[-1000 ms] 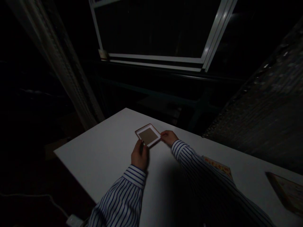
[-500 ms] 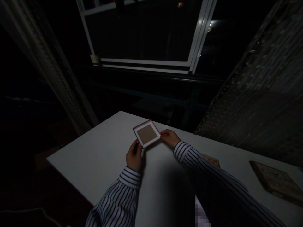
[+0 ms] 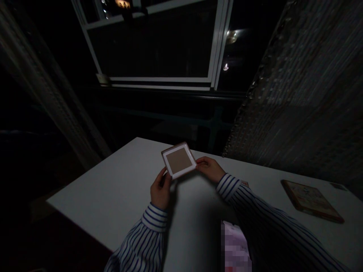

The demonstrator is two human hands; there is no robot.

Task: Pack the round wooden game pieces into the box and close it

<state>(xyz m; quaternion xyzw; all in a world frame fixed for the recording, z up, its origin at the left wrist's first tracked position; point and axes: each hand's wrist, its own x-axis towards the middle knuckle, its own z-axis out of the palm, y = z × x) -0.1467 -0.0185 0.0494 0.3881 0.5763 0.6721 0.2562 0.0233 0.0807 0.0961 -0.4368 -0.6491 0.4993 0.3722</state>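
A small square frame with a white border and a brown centre is held just above the white table, tilted towards me. My left hand pinches its near left corner. My right hand grips its right edge with the fingers curled round it. Both of my sleeves are blue-and-white striped. The room is very dark.
A flat brown square board lies on the table at the right. Another patterned piece peeks out behind my right sleeve. A white-framed window and a curtain stand beyond the table's far edge.
The frame has been lifted off the table and tilted up towards me, both hands still on it. My view has swung to the right, which brings the brown board nearer the middle.
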